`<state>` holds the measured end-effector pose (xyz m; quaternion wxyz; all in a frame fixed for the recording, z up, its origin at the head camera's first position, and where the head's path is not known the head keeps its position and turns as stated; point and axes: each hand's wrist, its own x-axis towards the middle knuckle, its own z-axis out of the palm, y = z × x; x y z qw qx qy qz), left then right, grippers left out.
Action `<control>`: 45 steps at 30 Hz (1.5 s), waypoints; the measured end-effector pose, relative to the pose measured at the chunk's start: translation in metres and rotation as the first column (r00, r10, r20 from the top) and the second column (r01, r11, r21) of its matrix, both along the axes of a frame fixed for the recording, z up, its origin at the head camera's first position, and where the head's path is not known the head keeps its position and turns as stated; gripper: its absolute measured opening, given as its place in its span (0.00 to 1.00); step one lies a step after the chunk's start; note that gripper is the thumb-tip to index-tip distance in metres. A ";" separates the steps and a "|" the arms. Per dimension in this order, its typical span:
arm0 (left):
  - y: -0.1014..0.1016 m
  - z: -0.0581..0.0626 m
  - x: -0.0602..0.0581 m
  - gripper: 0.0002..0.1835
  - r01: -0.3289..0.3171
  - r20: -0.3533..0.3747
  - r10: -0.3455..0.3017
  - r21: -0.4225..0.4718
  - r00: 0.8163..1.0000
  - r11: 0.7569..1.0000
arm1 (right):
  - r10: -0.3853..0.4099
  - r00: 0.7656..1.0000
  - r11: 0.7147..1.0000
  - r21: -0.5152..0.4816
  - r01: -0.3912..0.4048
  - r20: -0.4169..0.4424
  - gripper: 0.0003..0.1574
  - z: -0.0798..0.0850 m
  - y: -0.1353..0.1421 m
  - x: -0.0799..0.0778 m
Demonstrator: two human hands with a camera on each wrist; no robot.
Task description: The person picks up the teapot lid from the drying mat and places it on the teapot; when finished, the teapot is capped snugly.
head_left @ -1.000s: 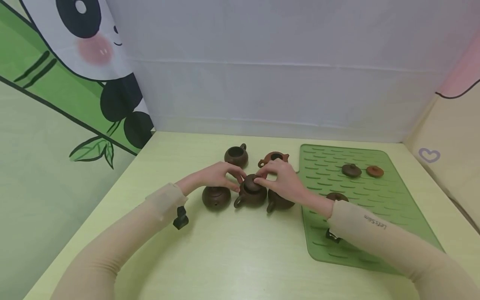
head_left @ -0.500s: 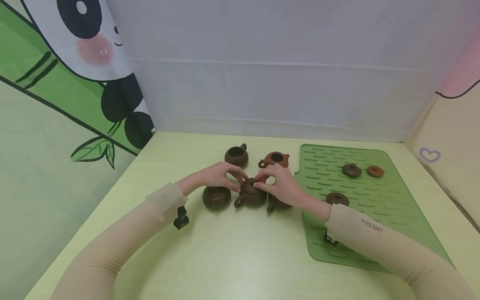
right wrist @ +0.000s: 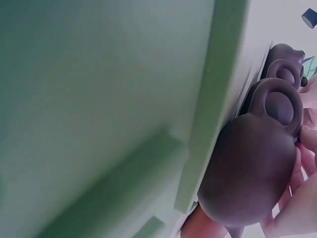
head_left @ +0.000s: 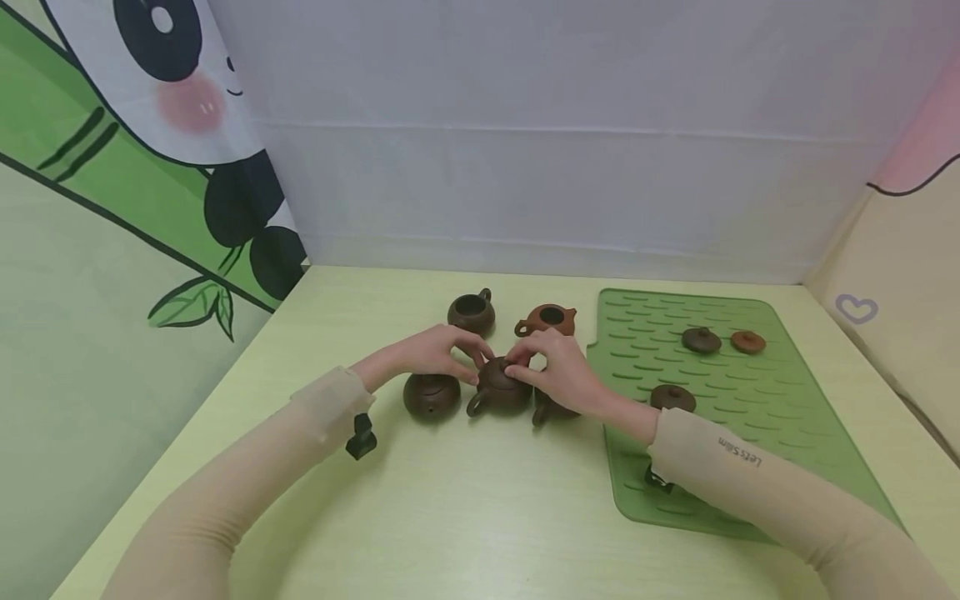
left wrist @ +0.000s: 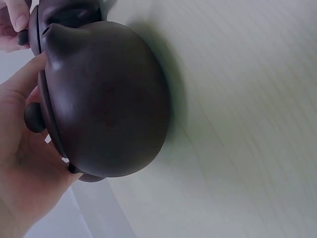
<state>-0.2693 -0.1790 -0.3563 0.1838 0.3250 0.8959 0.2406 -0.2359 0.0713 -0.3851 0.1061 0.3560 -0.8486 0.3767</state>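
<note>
In the head view, a dark brown teapot (head_left: 504, 398) stands in the middle of the front row, its handle toward the near left. My right hand (head_left: 564, 371) pinches the knob of its lid (head_left: 493, 375), which sits level over the opening. The thumb and fingers of my left hand (head_left: 435, 350) hold this teapot's left side near the rim. Just left of it is a lidded dark teapot (head_left: 431, 400), large in the left wrist view. Another dark teapot (head_left: 553, 412) stands at the right, partly hidden under my right hand; its rounded body (right wrist: 247, 168) fills much of the right wrist view.
Behind the front row stand a dark lidless teapot (head_left: 471, 321) and a reddish-brown lidless one (head_left: 550, 323). On the green mat (head_left: 720, 450) at the right lie two dark lids (head_left: 672, 398) and a reddish lid (head_left: 747, 342). A pale cloth wall (head_left: 555, 200) closes the back.
My right hand has lowered the lid from a tilt above the middle teapot down level onto its opening. My left hand has stayed in place.
</note>
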 end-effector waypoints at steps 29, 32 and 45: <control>0.001 -0.003 -0.003 0.23 0.013 -0.024 -0.013 -0.014 1.000 1.000 | 0.029 0.999 0.998 0.058 -0.028 -0.016 0.10 -0.001 0.002 -0.002; 0.002 -0.004 -0.004 0.23 0.016 -0.029 -0.017 -0.021 0.999 1.000 | 0.048 0.999 0.995 0.092 -0.048 0.005 0.11 0.004 0.005 -0.001; 0.002 -0.006 -0.003 0.22 0.021 -0.072 -0.023 -0.032 0.997 0.999 | 0.028 0.998 0.979 0.203 -0.017 -0.052 0.15 0.020 0.042 0.013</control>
